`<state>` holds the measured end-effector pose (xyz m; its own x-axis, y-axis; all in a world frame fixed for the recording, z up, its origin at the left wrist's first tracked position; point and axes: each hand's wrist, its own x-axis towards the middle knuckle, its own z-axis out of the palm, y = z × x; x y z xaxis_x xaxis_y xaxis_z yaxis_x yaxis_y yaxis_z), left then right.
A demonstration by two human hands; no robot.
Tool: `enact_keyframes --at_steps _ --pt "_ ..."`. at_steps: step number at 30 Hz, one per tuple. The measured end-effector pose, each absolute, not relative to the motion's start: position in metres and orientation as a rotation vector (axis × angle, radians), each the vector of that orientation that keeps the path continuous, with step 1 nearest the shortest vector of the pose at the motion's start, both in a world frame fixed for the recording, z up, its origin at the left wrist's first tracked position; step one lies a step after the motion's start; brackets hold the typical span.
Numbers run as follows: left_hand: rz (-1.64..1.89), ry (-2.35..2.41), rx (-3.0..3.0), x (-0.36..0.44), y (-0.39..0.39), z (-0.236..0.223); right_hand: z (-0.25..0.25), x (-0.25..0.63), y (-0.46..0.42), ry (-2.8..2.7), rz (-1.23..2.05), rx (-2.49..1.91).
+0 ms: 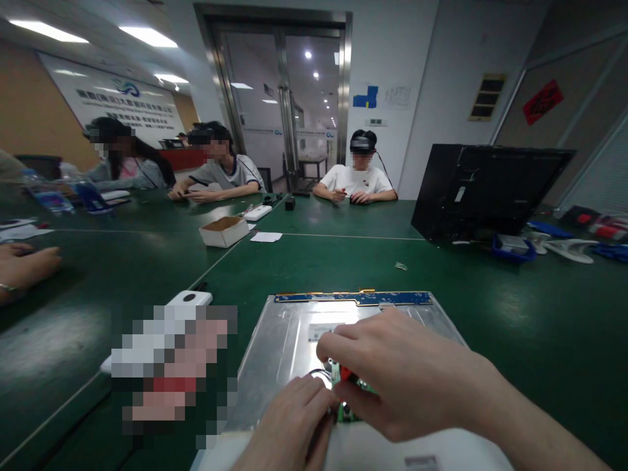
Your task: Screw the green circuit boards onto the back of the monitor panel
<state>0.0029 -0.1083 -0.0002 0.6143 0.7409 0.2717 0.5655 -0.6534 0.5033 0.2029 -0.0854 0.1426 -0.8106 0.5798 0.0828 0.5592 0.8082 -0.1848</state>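
The silver panel (265, 353) lies on the desk (540, 327), with the blue board (402, 299) on its far edge and the green board (345, 415) nearer. Over the panel, the right hand (412, 369) has 2 fingers pinching a red thing (345, 373); I can't tell the left hand's (294, 409) grip

Both hands (353, 392) close, fingers (338, 343) curled
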Motion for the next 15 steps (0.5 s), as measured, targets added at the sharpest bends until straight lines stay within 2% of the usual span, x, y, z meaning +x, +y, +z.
enact_keyframes --at_steps 15 --pt "0.745 1.048 2.456 0.0038 -0.1079 -0.0015 0.1441 0.2031 -0.0872 -2.870 0.262 -0.874"
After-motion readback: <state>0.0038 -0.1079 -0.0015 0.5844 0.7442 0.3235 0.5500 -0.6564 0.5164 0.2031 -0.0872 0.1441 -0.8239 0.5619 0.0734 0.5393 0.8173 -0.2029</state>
